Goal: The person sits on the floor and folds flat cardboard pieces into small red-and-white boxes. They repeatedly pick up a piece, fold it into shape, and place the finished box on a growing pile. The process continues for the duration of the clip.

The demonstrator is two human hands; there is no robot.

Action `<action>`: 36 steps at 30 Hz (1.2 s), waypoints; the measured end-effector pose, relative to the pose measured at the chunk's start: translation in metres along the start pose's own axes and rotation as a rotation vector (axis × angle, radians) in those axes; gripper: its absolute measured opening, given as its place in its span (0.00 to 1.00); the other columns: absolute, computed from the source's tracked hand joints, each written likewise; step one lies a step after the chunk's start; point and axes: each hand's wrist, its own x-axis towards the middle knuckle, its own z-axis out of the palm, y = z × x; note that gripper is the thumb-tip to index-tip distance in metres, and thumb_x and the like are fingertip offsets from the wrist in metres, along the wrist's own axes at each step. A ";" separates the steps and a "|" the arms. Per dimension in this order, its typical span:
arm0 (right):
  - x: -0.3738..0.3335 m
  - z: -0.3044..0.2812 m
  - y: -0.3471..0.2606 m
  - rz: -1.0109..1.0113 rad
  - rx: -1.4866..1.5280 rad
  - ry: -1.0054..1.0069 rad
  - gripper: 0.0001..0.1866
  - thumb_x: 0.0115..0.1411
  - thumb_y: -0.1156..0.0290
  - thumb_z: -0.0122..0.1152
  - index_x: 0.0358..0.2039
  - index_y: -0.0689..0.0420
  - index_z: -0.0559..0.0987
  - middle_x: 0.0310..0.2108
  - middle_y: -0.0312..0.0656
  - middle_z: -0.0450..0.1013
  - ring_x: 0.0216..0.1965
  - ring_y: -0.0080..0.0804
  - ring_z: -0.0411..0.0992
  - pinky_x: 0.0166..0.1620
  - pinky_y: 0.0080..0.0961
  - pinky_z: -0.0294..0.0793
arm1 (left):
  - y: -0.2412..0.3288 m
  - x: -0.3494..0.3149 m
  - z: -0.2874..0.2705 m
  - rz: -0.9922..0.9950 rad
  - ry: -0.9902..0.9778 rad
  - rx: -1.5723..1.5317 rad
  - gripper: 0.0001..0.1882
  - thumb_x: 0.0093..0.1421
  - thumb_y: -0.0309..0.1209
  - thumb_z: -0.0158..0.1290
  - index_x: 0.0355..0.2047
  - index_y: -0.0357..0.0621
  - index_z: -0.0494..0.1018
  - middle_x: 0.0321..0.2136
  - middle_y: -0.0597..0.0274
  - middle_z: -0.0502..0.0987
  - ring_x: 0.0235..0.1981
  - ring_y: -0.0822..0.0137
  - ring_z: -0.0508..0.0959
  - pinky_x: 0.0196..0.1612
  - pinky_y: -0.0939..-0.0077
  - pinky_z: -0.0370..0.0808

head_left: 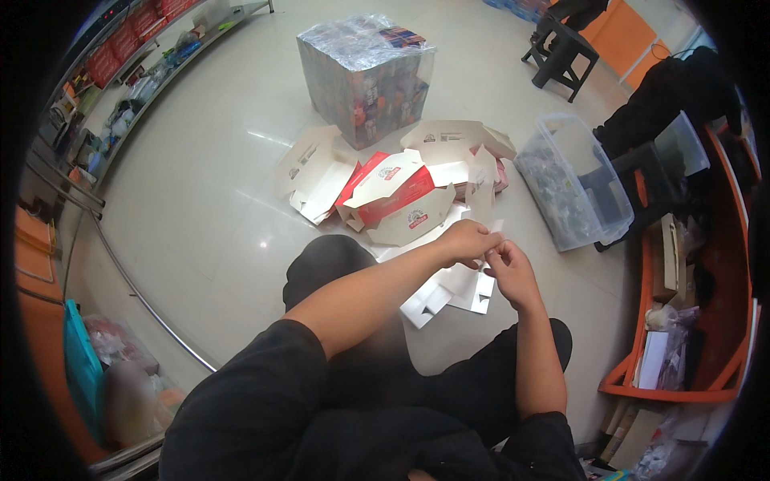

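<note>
Both hands meet above the floor in front of my knees. My left hand (pixel 468 243) is closed, its fingertips pinched on the edge of a white cardboard carton (pixel 455 282). Close beside it, my right hand (pixel 514 274) pinches the same carton near its upper right edge. Folded flaps with dark cut-outs show at the carton's near end; my hands and left forearm hide part of it. Just beyond lie several red and white printed cartons (pixel 399 191), partly folded and overlapping, with their pale flaps spread out.
A film-wrapped block of packages (pixel 365 76) stands beyond the cartons. To the right are a clear plastic bin (pixel 573 184), an orange shelf unit (pixel 678 395) and, farther off, a black stool (pixel 565 56). A laden shelf (pixel 148 96) and a metal rail (pixel 152 309) run along the left.
</note>
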 end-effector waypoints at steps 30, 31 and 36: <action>-0.028 -0.030 -0.017 -1.100 -0.574 0.439 0.22 0.54 0.65 0.74 0.50 0.54 0.85 0.61 0.53 0.73 0.62 0.60 0.70 0.61 0.46 0.73 | 0.031 -0.027 0.018 0.325 -0.205 -0.930 0.13 0.73 0.35 0.52 0.51 0.40 0.73 0.48 0.58 0.80 0.49 0.67 0.80 0.53 0.67 0.81; -0.027 -0.030 -0.017 -1.083 -0.569 0.475 0.21 0.56 0.65 0.74 0.50 0.54 0.85 0.61 0.54 0.73 0.62 0.60 0.70 0.61 0.46 0.73 | 0.031 -0.030 0.020 0.388 -0.255 -0.934 0.13 0.73 0.35 0.51 0.51 0.40 0.73 0.48 0.58 0.80 0.49 0.67 0.80 0.52 0.67 0.81; -0.028 -0.020 -0.016 -1.034 -0.478 0.575 0.18 0.65 0.60 0.66 0.49 0.60 0.85 0.61 0.58 0.72 0.61 0.55 0.72 0.62 0.41 0.71 | 0.029 -0.030 0.031 0.324 -0.333 -0.924 0.18 0.75 0.40 0.48 0.54 0.40 0.73 0.50 0.57 0.78 0.52 0.65 0.79 0.52 0.65 0.80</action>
